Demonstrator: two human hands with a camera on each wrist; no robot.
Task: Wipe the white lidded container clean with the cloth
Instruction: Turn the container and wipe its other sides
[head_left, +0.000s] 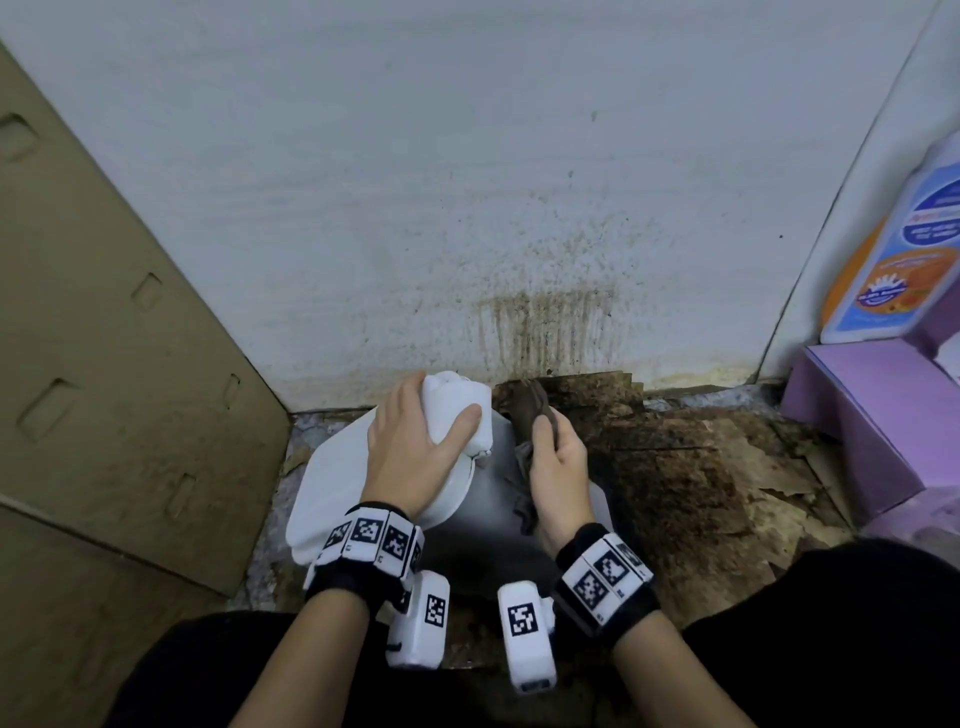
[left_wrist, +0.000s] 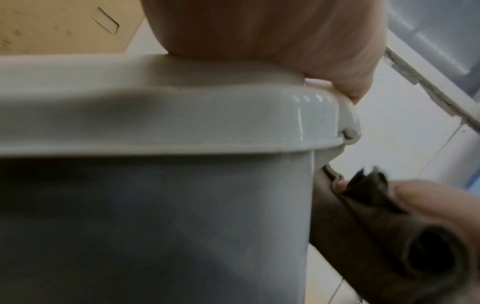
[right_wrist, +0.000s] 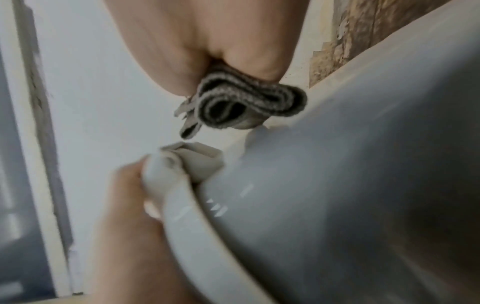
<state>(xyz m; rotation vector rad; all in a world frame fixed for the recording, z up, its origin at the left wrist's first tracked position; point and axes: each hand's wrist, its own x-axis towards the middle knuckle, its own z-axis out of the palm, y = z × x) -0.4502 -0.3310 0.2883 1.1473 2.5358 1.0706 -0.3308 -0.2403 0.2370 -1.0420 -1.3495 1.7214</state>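
Note:
The white lidded container (head_left: 332, 488) stands tilted on the floor by the wall, its lid (left_wrist: 155, 115) shut over the grey-white body (right_wrist: 337, 185). My left hand (head_left: 415, 441) lies over the lid and grips its far hinge end with thumb and fingers. My right hand (head_left: 558, 467) holds a bunched dark grey-brown cloth (head_left: 530, 410) against the container's right side, just below the lid rim. In the right wrist view the folded cloth (right_wrist: 249, 102) sticks out of that fist, close to the hinge piece. The left wrist view shows the cloth (left_wrist: 363, 226) beside the body wall.
A brown cardboard box (head_left: 104, 338) stands close on the left. The white wall (head_left: 545, 322) behind carries brown drip stains. Stained, torn cardboard (head_left: 675, 457) covers the floor on the right. A purple box (head_left: 872, 415) and a labelled bottle (head_left: 893, 249) stand at far right.

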